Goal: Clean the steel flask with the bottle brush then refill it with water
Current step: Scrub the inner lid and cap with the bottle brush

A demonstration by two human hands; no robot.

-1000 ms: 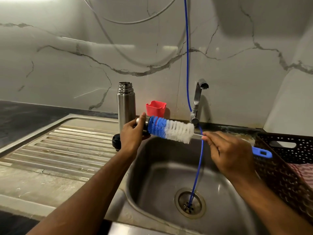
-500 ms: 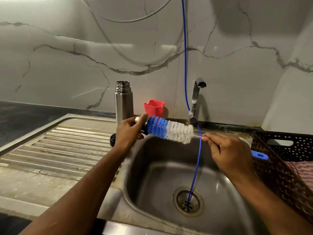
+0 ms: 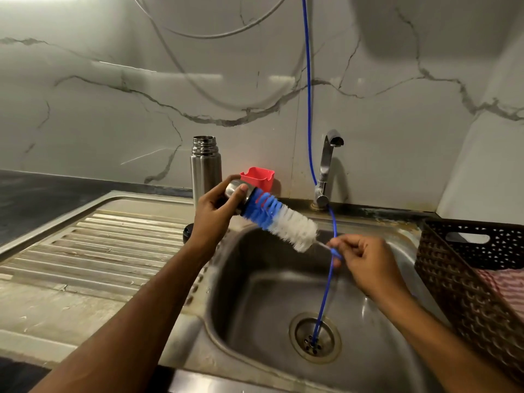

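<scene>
Two hands at work over the sink (image 3: 283, 293) at centre frame. Left hand (image 3: 215, 214) grips a small steel cup-lid (image 3: 236, 191), and the bottle brush (image 3: 279, 219) has its blue end pushed into it; right hand (image 3: 365, 259) pinches the brush's wire stem. Meanwhile the steel flask (image 3: 206, 168) stands upright and uncapped, just above the left hand, against the wall, beside a red cup (image 3: 259, 177). Looks like only the lid is getting scrubbed; the flask body and the refill at the tap (image 3: 326, 165) appear yet to come.
</scene>
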